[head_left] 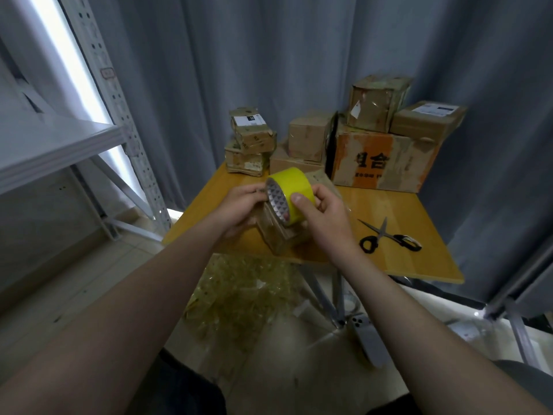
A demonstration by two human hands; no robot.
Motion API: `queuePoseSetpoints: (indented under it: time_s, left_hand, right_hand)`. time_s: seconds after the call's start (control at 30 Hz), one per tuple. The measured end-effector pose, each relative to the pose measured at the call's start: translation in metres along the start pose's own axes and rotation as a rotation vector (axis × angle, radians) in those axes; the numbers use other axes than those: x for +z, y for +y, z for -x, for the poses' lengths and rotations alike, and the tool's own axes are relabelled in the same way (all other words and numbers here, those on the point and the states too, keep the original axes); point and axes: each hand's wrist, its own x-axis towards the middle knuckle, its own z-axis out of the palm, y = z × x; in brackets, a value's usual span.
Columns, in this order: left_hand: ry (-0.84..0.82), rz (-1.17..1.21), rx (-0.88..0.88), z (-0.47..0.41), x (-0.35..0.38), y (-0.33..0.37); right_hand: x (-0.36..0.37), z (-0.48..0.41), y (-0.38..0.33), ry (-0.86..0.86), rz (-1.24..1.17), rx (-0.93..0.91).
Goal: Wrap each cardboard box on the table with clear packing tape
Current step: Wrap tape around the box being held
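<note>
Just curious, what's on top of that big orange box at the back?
Two smaller ones: a tape-wrapped box at left, a white-labelled box at right. They hide the top of the orange box.

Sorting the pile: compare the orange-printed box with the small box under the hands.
The orange-printed box is much larger than the small box. The orange-printed box stands at the table's back with boxes stacked on it; the small box lies near the front edge. Both are cardboard.

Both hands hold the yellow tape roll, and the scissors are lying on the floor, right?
No. The head view shows the scissors lying on the wooden table. The left hand and right hand do hold the yellow tape roll.
</note>
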Motion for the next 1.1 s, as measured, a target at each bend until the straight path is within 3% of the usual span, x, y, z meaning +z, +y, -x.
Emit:
queuePoseSetpoints:
  time_s: [0.07,0.13,0.2,0.23,0.43,0.6,0.83,1.1]
  left_hand:
    - [-0.159,0.115,-0.034,0.001,-0.005,-0.002]
    - [-0.233,-0.114,0.05,-0.003,-0.012,-0.015]
    - [-0.153,-0.494,0.132,-0.007,-0.015,-0.033]
    - [-0.088,-0.575,0.158,-0.008,-0.014,-0.04]
    - [0.041,-0.506,0.32,-0.013,-0.004,-0.052]
    - [0.035,-0.611,0.291,0.001,-0.002,-0.042]
    - [-0.078,-0.745,0.259,0.006,0.003,-0.028]
    - [-0.225,-1.114,0.165,0.007,0.0,-0.009]
  right_hand:
    - [0.005,-0.013,0.004,0.017,0.037,-0.01]
    - [0.01,-0.023,0.009,0.015,0.042,0.0]
    - [0.016,-0.03,0.014,0.024,0.038,0.01]
    - [0.018,-0.032,0.015,0.031,0.035,0.008]
    - [0.024,-0.041,0.009,0.024,0.119,0.053]
    - [0.005,-0.044,-0.028,0.026,0.168,0.225]
    - [-0.028,0.032,-0.006,0.054,0.224,0.415]
    - [-0.018,0.077,0.019,0.075,0.115,0.417]
